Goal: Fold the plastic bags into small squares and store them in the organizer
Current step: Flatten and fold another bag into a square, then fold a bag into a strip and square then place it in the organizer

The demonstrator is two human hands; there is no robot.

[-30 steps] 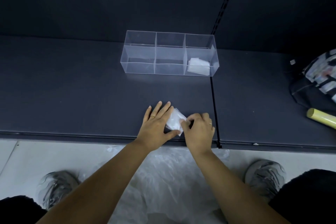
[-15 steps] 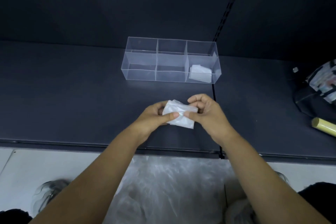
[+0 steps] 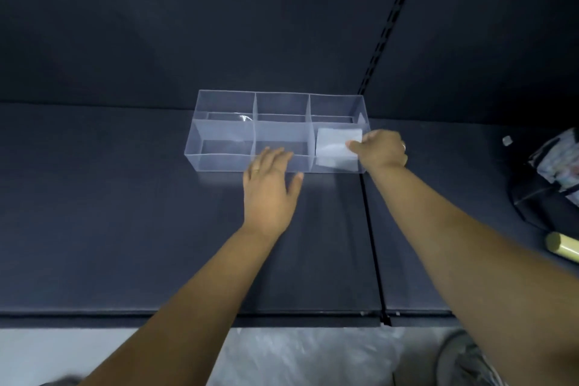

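On the floor lay loose plastic (image 3: 300,354), below the dark shelf (image 3: 125,229). On the shelf the left hand (image 3: 269,188) was open, fingers straight, tips at the front wall of the clear organizer (image 3: 225,163); the right hand (image 3: 380,149) pinched the folded plastic bag (image 3: 336,147) inside its right front compartment

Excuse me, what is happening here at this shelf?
A person is storing a folded plastic bag. The right hand pinches the folded bag in the right compartment of the clear organizer, which stands on a dark shelf. The left hand lies open against the organizer's front wall. The other two compartments look empty.
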